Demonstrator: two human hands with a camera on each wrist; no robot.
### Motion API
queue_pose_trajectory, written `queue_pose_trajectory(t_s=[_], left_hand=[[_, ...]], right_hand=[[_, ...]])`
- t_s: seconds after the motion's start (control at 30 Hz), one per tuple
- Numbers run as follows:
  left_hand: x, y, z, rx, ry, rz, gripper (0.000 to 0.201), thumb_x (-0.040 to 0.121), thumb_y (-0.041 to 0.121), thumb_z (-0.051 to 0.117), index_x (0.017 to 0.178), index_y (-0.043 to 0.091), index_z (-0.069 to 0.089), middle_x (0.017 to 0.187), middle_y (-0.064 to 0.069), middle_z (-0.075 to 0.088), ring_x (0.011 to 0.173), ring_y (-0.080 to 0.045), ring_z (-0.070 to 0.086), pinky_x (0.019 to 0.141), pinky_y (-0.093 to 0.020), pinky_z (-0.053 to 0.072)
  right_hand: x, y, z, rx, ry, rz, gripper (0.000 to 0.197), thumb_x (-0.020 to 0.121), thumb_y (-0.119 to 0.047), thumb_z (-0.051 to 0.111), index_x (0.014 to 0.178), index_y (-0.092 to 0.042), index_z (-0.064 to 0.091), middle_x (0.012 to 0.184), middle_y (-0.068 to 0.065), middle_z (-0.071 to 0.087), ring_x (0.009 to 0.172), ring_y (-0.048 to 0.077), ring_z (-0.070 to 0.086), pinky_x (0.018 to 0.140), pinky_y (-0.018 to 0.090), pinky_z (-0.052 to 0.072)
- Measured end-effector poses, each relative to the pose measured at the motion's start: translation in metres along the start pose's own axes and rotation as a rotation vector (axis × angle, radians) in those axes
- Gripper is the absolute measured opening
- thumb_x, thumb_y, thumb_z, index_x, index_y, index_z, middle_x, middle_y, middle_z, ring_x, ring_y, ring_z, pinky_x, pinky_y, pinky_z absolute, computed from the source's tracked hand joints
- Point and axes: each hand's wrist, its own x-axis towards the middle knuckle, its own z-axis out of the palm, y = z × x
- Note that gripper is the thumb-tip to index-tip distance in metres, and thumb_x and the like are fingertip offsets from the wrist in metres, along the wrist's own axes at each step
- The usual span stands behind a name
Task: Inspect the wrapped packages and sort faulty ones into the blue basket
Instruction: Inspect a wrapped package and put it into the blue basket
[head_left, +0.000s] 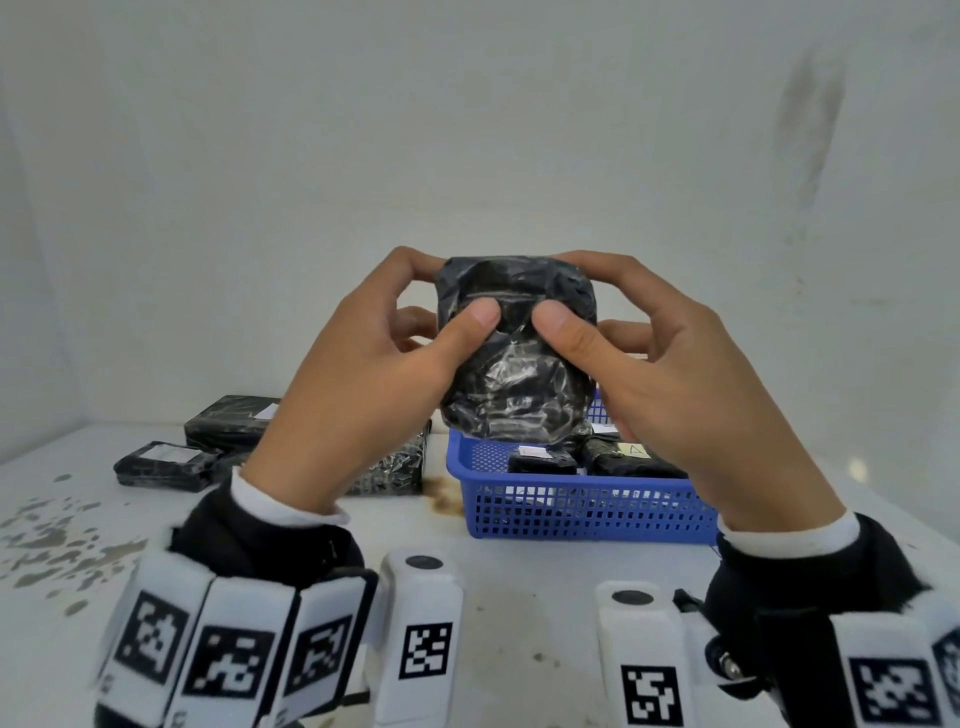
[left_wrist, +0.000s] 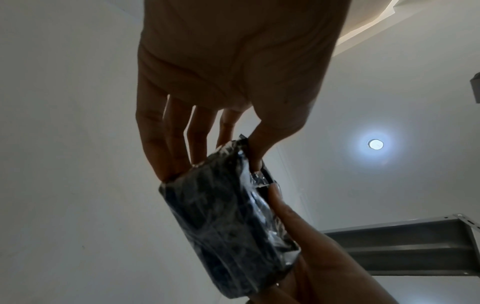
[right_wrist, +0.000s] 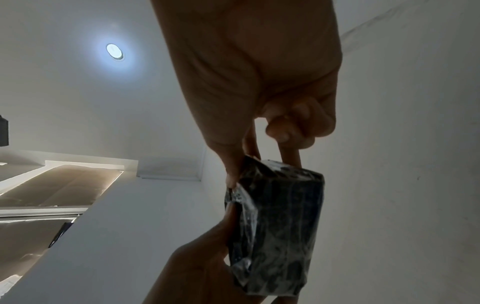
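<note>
Table (head_left: 519, 597): white top, grey flecks at the left, a brown stain beside the basket.
Basket (head_left: 582, 506): blue mesh, right of centre, packages inside.
Packages (head_left: 166, 465): black-wrapped, clustered left of the basket.

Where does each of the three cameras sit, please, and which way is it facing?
Head: on the person's head, looking forward and down at the package held in both hands above the blue basket and table; wrists and cuffs show.
Left wrist: under the left hand, looking up along the fingers to the package, ceiling and lamp.
Right wrist: under the right hand, looking up at the package and the same lamp.
Shared: every view shows the package in both hands' grip.
</note>
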Motion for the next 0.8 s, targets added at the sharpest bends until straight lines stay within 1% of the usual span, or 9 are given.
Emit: queue_pose_trajectory(t_s=[0.1, 0.2, 0.27, 0.33, 0.4, 0.5, 0.57, 0.67, 0.8], left_hand=[[-0.0001, -0.0005, 0.001, 0.028, 0.007, 0.014, 0.03, 0.08, 0.049, 0.069, 0.101, 0.03, 0.057, 0.087, -0.001, 0.076, 0.081, -0.026, 0.073, 0.08, -0.054, 0.057], [0.0013, -0.0017, 0.0003, 0.03, 0.02, 0.041, 0.026, 0.086, 0.038, 0.069, 0.109, 0.033, 0.057, 0.095, 0.007, 0.075, 0.083, -0.019, 0.072, 0.083, -0.046, 0.057], [0.0016, -0.0018, -0.0012, 0.054, 0.005, 0.056, 0.037, 0.082, 0.045, 0.071, 0.115, 0.038, 0.056, 0.104, 0.02, 0.071, 0.087, -0.012, 0.07, 0.084, -0.033, 0.054], [0.0004, 0.0006, -0.002, 0.073, -0.039, 0.038, 0.044, 0.079, 0.053, 0.07, 0.119, 0.041, 0.056, 0.11, 0.029, 0.067, 0.091, -0.005, 0.069, 0.083, -0.027, 0.05], [-0.001, 0.0026, -0.0021, 0.038, -0.075, 0.009, 0.045, 0.078, 0.058, 0.067, 0.119, 0.041, 0.058, 0.113, 0.028, 0.066, 0.094, 0.001, 0.068, 0.087, -0.032, 0.053], [-0.0008, 0.0037, -0.0047, -0.035, -0.058, 0.01, 0.038, 0.082, 0.043, 0.066, 0.118, 0.032, 0.061, 0.114, 0.02, 0.068, 0.097, -0.004, 0.068, 0.09, -0.046, 0.056], [0.0003, 0.0032, -0.0071, -0.074, -0.061, -0.001, 0.04, 0.079, 0.041, 0.062, 0.116, 0.028, 0.062, 0.109, 0.016, 0.069, 0.097, -0.006, 0.068, 0.089, -0.046, 0.057], [0.0008, 0.0025, -0.0087, -0.124, -0.057, 0.0, 0.035, 0.078, 0.04, 0.058, 0.109, 0.023, 0.064, 0.101, 0.009, 0.071, 0.096, -0.011, 0.068, 0.087, -0.046, 0.058], [0.002, 0.0012, -0.0076, -0.139, -0.045, 0.0, 0.028, 0.077, 0.038, 0.071, 0.101, 0.023, 0.064, 0.095, 0.008, 0.07, 0.089, -0.011, 0.068, 0.085, -0.046, 0.059]], right_hand=[[-0.0002, 0.0005, -0.0005, 0.008, -0.014, 0.02, 0.032, 0.086, -0.042, 0.07, 0.117, -0.044, 0.065, 0.057, -0.009, 0.067, 0.032, 0.011, 0.049, 0.037, 0.019, 0.039], [-0.0016, -0.0013, -0.0021, 0.062, -0.076, 0.05, 0.041, 0.08, -0.051, 0.068, 0.121, -0.05, 0.061, 0.086, -0.007, 0.076, 0.047, 0.026, 0.068, 0.042, 0.029, 0.051], [-0.0018, -0.0017, -0.0019, 0.095, -0.09, 0.074, 0.046, 0.078, -0.055, 0.065, 0.124, -0.051, 0.058, 0.1, -0.009, 0.075, 0.058, 0.032, 0.073, 0.052, 0.035, 0.058], [-0.0002, 0.0006, -0.0008, 0.106, -0.078, 0.066, 0.044, 0.082, -0.05, 0.066, 0.126, -0.05, 0.058, 0.107, -0.004, 0.074, 0.061, 0.035, 0.074, 0.061, 0.037, 0.06], [0.0019, 0.003, 0.0014, 0.102, -0.068, 0.052, 0.047, 0.082, -0.046, 0.069, 0.127, -0.05, 0.057, 0.111, -0.004, 0.072, 0.064, 0.034, 0.074, 0.068, 0.037, 0.061], [0.0031, 0.0047, 0.0052, 0.101, -0.076, 0.048, 0.061, 0.069, -0.058, 0.067, 0.129, -0.046, 0.059, 0.115, -0.007, 0.071, 0.071, 0.031, 0.076, 0.076, 0.04, 0.062], [0.0033, 0.0054, 0.0061, 0.091, -0.085, 0.026, 0.058, 0.07, -0.059, 0.064, 0.125, -0.041, 0.063, 0.114, -0.008, 0.071, 0.074, 0.031, 0.076, 0.081, 0.044, 0.062], [0.003, 0.0061, 0.0058, 0.07, -0.101, 0.003, 0.052, 0.072, -0.058, 0.063, 0.122, -0.041, 0.065, 0.116, -0.01, 0.071, 0.078, 0.029, 0.076, 0.085, 0.043, 0.06], [0.0028, 0.0068, 0.0061, 0.053, -0.103, -0.016, 0.051, 0.071, -0.057, 0.065, 0.119, -0.04, 0.066, 0.118, -0.011, 0.069, 0.075, 0.026, 0.076, 0.083, 0.039, 0.061]])
